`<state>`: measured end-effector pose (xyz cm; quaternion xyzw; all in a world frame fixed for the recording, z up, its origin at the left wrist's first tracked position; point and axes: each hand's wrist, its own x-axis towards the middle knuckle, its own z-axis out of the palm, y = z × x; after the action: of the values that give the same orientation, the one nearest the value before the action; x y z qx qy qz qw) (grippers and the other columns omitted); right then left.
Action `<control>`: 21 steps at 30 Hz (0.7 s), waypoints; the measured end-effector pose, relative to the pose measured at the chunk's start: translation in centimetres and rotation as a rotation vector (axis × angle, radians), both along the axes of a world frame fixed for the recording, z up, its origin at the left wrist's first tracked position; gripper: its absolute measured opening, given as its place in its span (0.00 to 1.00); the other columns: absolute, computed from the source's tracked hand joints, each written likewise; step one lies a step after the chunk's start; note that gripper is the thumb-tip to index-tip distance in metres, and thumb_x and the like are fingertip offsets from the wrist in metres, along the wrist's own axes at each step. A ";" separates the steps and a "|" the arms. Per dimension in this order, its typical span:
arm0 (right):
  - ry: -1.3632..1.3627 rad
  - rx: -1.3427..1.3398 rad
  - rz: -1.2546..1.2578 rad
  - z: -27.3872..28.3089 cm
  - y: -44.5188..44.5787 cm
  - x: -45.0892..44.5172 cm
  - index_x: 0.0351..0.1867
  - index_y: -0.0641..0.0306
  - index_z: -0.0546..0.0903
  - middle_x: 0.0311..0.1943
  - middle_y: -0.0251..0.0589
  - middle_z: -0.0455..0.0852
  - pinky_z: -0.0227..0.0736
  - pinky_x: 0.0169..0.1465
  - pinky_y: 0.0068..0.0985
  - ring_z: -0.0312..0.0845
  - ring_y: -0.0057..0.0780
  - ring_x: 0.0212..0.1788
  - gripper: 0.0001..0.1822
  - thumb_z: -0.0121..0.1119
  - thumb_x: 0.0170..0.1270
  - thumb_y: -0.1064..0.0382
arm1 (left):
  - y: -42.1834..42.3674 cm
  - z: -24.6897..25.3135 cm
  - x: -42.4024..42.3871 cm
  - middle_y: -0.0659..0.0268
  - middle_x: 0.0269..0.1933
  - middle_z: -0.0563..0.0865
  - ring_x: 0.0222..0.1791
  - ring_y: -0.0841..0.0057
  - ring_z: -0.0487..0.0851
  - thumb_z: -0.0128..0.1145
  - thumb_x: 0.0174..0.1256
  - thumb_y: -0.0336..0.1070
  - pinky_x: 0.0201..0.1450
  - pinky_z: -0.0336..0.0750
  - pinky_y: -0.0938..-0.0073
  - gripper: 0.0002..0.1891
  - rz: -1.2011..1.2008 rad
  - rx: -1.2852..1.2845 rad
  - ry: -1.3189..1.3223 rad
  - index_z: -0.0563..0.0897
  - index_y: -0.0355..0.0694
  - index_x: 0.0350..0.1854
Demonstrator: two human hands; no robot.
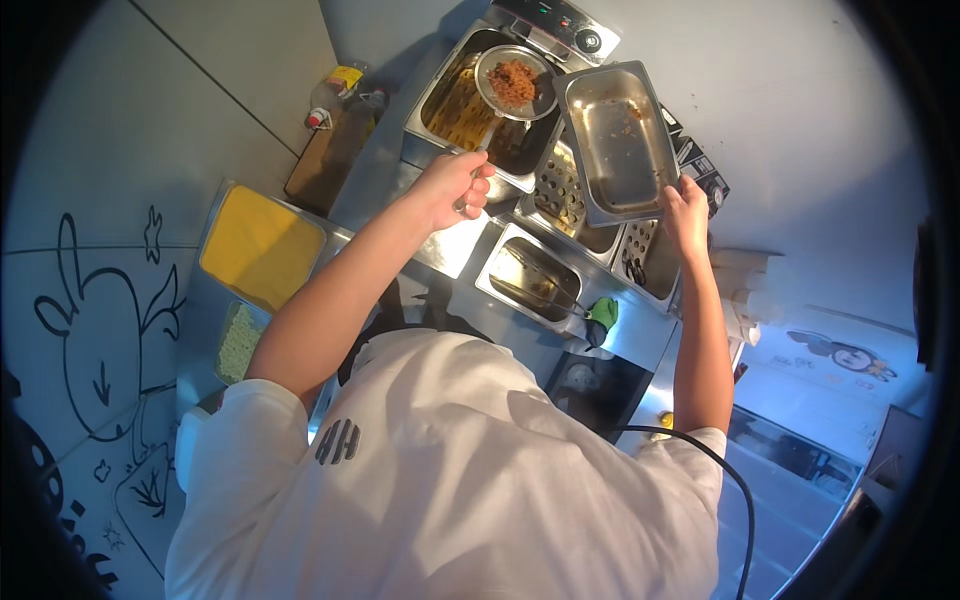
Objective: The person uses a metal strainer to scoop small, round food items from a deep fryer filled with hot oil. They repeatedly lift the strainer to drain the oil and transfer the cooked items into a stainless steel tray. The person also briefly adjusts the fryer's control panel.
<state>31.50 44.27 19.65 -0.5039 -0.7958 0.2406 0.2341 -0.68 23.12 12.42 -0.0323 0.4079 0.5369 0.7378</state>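
My left hand (460,189) is closed around the handle of a round metal strainer (486,91), which holds reddish-brown fried bits (514,82). The strainer is over the right part of an electric deep fryer's oil tank (451,112). To the right of it, my right hand (685,210) grips the lower right corner of a rectangular stainless-steel pan (616,142). That pan is tilted, with a few brown crumbs and an oily film inside, and its upper left corner is close to the strainer's rim.
Perforated metal trays (555,196) and a smaller steel pan (517,259) with a long tool stand nearer me. A green-and-black cloth or glove (602,319) lies beside that pan. Plastic bottles (330,97), a yellow-filled container (259,244) and shredded pale food (240,341) are at left.
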 end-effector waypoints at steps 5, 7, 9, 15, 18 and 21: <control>0.387 -0.536 -0.169 -1.1 -2.0 0.9 0.40 0.63 0.83 0.21 0.25 0.78 0.54 0.19 0.20 0.63 0.12 0.15 0.06 0.54 0.69 0.68 | -0.5 0.2 -0.6 0.77 0.22 0.70 0.16 0.88 0.62 0.50 0.83 0.47 0.20 0.55 0.80 0.14 -0.024 -0.007 0.006 0.75 0.43 0.39; 0.466 -0.617 -0.198 -1.6 -2.7 1.9 0.41 0.62 0.82 0.22 0.25 0.77 0.51 0.17 0.18 0.61 0.11 0.15 0.06 0.52 0.70 0.68 | -0.5 0.1 -0.7 0.77 0.22 0.69 0.16 0.88 0.61 0.50 0.83 0.47 0.20 0.55 0.81 0.14 -0.039 -0.009 -0.006 0.75 0.43 0.40; 0.549 -0.674 -0.244 -1.9 -3.9 2.5 0.41 0.61 0.82 0.24 0.26 0.78 0.50 0.17 0.18 0.61 0.11 0.15 0.06 0.52 0.70 0.68 | -0.7 -0.1 -1.0 0.77 0.22 0.70 0.15 0.89 0.61 0.50 0.83 0.47 0.20 0.55 0.81 0.14 -0.051 -0.012 -0.025 0.76 0.43 0.40; 0.584 -0.852 -0.191 -4.3 -6.4 5.7 0.46 0.59 0.82 0.27 0.26 0.80 0.57 0.18 0.15 0.64 0.12 0.17 0.10 0.51 0.69 0.69 | -0.9 -0.4 -1.8 0.77 0.21 0.69 0.14 0.89 0.61 0.50 0.83 0.48 0.19 0.56 0.82 0.14 -0.105 -0.024 -0.031 0.77 0.43 0.40; 0.628 -0.884 -0.168 -5.8 -7.9 6.3 0.49 0.61 0.83 0.27 0.27 0.81 0.60 0.19 0.16 0.65 0.12 0.17 0.12 0.52 0.67 0.69 | -0.8 -1.0 -2.1 0.78 0.20 0.69 0.14 0.89 0.61 0.50 0.83 0.48 0.18 0.55 0.82 0.15 -0.119 -0.026 -0.026 0.78 0.43 0.40; 0.557 -0.928 -0.143 -5.0 -8.8 6.5 0.47 0.62 0.83 0.26 0.26 0.81 0.62 0.20 0.16 0.66 0.12 0.17 0.12 0.52 0.66 0.70 | -0.7 -1.2 -2.5 0.78 0.20 0.69 0.13 0.89 0.61 0.50 0.83 0.48 0.18 0.55 0.82 0.15 -0.129 -0.030 -0.007 0.78 0.44 0.40</control>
<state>37.97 35.50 14.64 -0.5244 -0.4778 0.6744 0.2048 -3.21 22.39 11.24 -0.0187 0.4145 0.4820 0.7717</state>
